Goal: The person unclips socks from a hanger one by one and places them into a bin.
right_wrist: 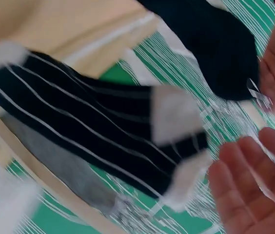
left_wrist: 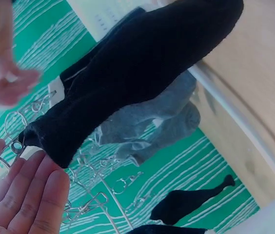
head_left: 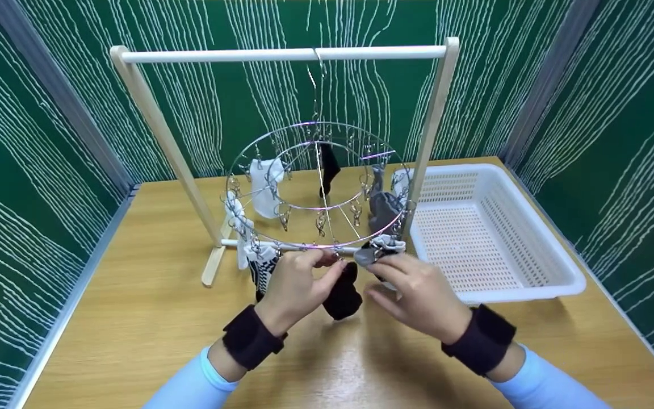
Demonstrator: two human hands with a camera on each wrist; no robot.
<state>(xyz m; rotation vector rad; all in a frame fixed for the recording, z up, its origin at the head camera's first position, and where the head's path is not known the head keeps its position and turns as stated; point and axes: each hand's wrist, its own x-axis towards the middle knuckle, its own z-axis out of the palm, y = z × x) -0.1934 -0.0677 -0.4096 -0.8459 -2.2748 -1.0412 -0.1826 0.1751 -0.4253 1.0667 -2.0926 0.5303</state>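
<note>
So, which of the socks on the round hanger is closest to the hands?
The plain black sock at the front of the ring, hanging between the left hand and the right hand. The other socks hang further back or aside.

The sock [head_left: 343, 295] by the left hand [head_left: 298, 284] is all black. The sock [head_left: 261, 267] next to it is black with thin white stripes. Another sock [head_left: 384, 207] is grey, and one sock [head_left: 264, 184] is white. The basket [head_left: 531, 227] is white. The table [head_left: 134, 318] is light brown wood. The walls [head_left: 32, 170] are dark green with wavy white lines.
</note>
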